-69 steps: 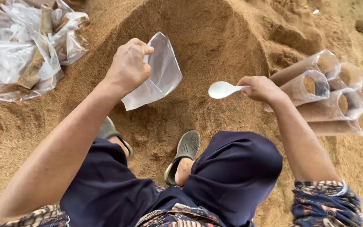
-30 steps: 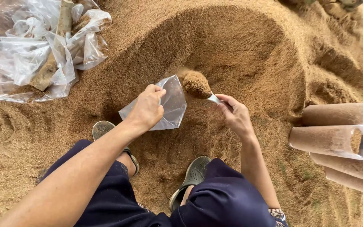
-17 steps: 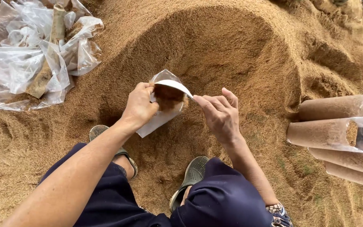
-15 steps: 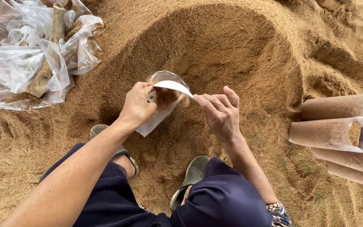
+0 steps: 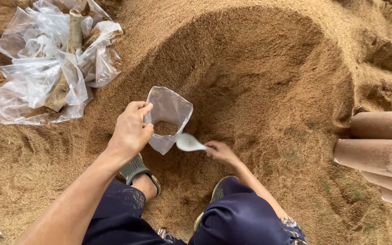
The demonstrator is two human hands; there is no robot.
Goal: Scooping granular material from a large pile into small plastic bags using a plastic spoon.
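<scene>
Some sawdust (image 5: 165, 129) in clear bag (image 5: 171, 106)

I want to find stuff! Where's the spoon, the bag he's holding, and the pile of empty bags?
spoon (image 5: 186, 142), head view, on its white bowl.
bag (image 5: 171, 106), head view, on its clear upper wall.
pile of empty bags (image 5: 41, 81), head view, on the crumpled plastic in the middle.

Left hand (image 5: 130, 130) raised, fingers pinched shut on the clear bag (image 5: 169, 113) rim, right hand (image 5: 221, 152) just right of it, fingers closed, forearm bent
</scene>
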